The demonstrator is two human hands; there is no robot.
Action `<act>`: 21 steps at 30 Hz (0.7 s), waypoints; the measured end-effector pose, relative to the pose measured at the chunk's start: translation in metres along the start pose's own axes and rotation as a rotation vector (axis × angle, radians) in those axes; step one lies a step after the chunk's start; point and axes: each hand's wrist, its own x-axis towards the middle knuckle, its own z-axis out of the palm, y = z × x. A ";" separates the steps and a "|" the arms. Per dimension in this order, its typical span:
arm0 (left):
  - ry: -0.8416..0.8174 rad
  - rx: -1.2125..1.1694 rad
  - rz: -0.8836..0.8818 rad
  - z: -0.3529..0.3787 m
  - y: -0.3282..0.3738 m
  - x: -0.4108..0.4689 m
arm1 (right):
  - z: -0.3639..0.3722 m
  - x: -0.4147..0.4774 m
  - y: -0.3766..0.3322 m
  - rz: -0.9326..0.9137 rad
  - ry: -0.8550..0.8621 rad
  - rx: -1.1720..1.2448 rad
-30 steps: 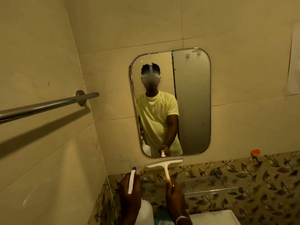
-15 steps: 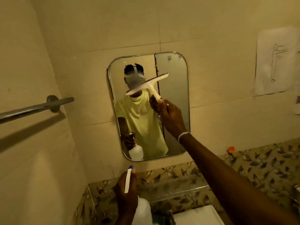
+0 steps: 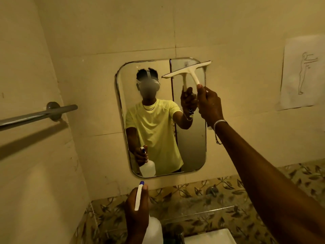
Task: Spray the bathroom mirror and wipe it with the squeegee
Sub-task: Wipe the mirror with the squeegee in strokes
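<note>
**Squeegee raised to the mirror's top corner**

The right hand (image 3: 209, 104) gripped the white T-shaped plastic squeegee (image 3: 189, 71), its blade tilted at the upper right of the rounded wall mirror (image 3: 191, 147) — seemingly touching the glass. The left hand (image 3: 137, 212) clasped the white spray bottle (image 3: 152, 231) below. Wiping was in hand — next, a level downward pull.
</note>
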 end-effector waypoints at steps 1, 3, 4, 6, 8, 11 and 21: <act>0.005 0.005 -0.004 -0.001 0.000 0.000 | -0.001 -0.011 0.009 0.028 0.006 0.007; 0.010 0.012 -0.011 -0.002 0.001 -0.001 | -0.004 -0.041 0.029 0.082 -0.008 0.042; 0.012 0.012 -0.015 -0.002 0.001 -0.002 | -0.004 -0.059 0.040 0.114 -0.016 0.071; 0.018 0.006 -0.018 -0.003 0.004 -0.004 | -0.004 -0.098 0.066 0.184 -0.008 0.093; 0.020 0.002 -0.017 -0.005 0.007 -0.007 | -0.002 -0.140 0.096 0.271 0.019 0.078; 0.016 0.003 -0.033 -0.008 0.008 -0.014 | -0.001 -0.209 0.136 0.390 0.034 0.103; 0.010 0.054 -0.068 -0.021 0.008 -0.022 | 0.011 -0.319 0.184 0.941 -0.022 0.120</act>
